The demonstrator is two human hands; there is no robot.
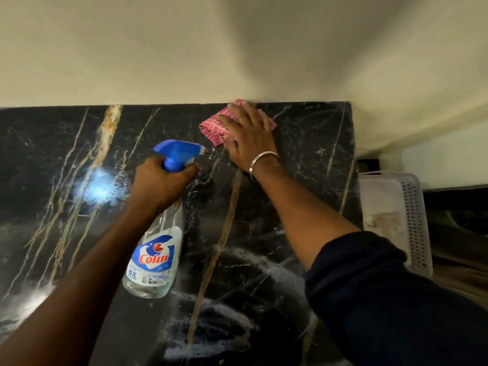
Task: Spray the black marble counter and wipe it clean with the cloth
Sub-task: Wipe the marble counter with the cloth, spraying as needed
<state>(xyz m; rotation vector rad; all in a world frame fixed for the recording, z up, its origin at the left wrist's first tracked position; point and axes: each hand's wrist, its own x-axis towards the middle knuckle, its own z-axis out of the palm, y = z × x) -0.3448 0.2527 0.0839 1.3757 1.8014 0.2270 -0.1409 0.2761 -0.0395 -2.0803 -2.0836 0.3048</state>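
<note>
My head camera looks steeply down and forward, close over the black counter (39,167), toward the far wall (158,48).

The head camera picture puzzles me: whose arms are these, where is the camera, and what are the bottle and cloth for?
No machine here: a person wears a camera on the head, so you look down along their own arms. The left hand grips a clear spray bottle with a blue trigger by its neck, above the black marble counter. The right hand, a metal bangle at its wrist, presses a red checked cloth flat on the counter by the wall. Whitish wet streaks show on the near marble. A white perforated basket stands past the counter's right end.
</note>
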